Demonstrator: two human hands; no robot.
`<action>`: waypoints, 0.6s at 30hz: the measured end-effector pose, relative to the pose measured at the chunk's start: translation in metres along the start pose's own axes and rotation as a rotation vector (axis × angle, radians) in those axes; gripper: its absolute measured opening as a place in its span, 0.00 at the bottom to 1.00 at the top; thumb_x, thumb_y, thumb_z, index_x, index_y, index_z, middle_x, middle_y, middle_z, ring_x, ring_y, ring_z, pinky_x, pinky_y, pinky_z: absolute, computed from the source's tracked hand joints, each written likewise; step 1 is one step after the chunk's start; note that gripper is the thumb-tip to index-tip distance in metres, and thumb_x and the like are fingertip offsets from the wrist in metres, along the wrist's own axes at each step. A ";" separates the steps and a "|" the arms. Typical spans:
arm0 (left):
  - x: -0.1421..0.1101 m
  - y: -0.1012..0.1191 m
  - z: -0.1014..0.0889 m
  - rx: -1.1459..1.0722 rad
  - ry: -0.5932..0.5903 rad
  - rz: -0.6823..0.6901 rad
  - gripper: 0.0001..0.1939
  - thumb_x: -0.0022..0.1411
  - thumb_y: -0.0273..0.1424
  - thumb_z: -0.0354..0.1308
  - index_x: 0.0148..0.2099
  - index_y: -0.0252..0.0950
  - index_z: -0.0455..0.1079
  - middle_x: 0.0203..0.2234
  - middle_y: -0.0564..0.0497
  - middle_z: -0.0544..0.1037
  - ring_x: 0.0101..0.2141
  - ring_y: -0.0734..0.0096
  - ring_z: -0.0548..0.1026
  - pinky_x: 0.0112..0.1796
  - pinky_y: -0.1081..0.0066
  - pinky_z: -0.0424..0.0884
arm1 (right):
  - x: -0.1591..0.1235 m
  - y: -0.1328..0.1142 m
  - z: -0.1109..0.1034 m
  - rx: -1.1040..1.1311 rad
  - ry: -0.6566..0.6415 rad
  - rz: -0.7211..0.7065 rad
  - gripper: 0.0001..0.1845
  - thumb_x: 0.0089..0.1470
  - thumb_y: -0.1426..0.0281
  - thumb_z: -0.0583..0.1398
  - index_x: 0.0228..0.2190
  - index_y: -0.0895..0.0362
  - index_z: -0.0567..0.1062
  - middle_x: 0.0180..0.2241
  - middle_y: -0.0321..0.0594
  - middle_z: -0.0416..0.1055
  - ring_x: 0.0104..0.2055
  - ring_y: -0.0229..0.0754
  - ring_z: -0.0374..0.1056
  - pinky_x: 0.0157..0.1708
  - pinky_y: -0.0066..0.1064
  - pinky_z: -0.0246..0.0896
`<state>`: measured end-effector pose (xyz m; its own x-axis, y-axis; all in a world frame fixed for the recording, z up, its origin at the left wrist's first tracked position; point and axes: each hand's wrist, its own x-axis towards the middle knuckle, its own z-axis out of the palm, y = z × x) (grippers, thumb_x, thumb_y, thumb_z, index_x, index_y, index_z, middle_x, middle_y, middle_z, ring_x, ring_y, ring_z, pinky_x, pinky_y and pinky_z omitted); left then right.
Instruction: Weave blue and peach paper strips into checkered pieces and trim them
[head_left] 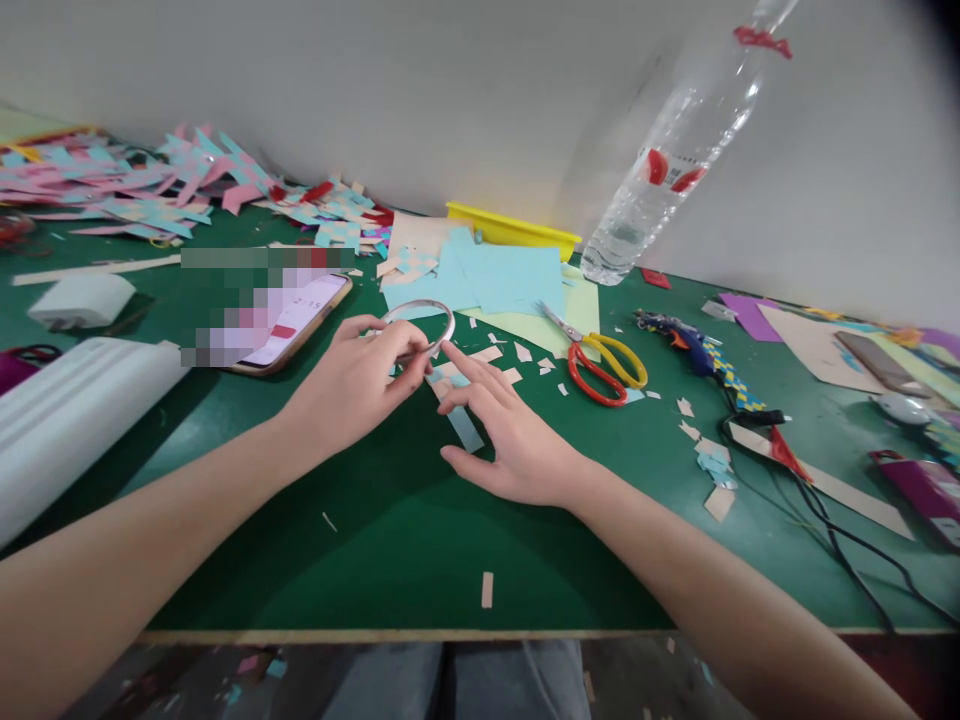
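My left hand (360, 380) pinches a thin, pale ring (451, 322) that looks like a narrow roll of tape, held a little above the table. My right hand (517, 440) has its fingers apart, with the index fingertip at the ring's near edge; whether it touches I cannot tell. Below the hands lies a woven paper strip (461, 425) in blue and beige, partly hidden by the fingers. Right of them rest scissors (596, 365) with red and yellow handles, blades pointing back left. Light blue paper sheets (517, 280) lie behind the ring.
A phone (300, 315) and a white adapter (82, 300) sit on the left. Woven paper pieces (150, 180) are heaped at the back left. A clear bottle (660, 180) stands by the wall. Black cables (825, 525) cross the right side, and paper scraps (716, 465) lie scattered.
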<state>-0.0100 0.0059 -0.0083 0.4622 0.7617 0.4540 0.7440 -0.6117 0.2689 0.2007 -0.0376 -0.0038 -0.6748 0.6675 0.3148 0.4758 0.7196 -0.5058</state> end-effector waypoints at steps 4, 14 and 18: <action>-0.001 -0.001 0.000 -0.029 -0.036 0.002 0.07 0.69 0.35 0.45 0.41 0.39 0.62 0.29 0.52 0.79 0.29 0.66 0.75 0.44 0.59 0.65 | 0.001 -0.001 -0.004 0.129 0.054 0.039 0.12 0.55 0.69 0.58 0.41 0.54 0.64 0.64 0.50 0.50 0.68 0.50 0.43 0.61 0.50 0.48; -0.004 0.010 0.005 0.002 -0.016 0.179 0.09 0.69 0.34 0.45 0.41 0.36 0.63 0.31 0.47 0.78 0.32 0.63 0.75 0.37 0.62 0.67 | 0.004 0.005 0.005 0.442 0.316 0.220 0.11 0.54 0.72 0.59 0.40 0.53 0.65 0.39 0.39 0.68 0.42 0.38 0.68 0.47 0.35 0.66; -0.004 0.019 0.008 0.023 -0.012 0.266 0.08 0.69 0.31 0.45 0.41 0.36 0.63 0.29 0.48 0.78 0.30 0.64 0.76 0.36 0.64 0.67 | 0.002 0.002 0.004 0.301 0.396 0.275 0.05 0.52 0.72 0.61 0.32 0.54 0.69 0.31 0.34 0.70 0.34 0.36 0.67 0.38 0.31 0.66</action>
<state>0.0057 -0.0074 -0.0117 0.6488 0.5772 0.4958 0.6059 -0.7861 0.1222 0.1985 -0.0354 -0.0073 -0.2585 0.8851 0.3871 0.3831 0.4618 -0.8000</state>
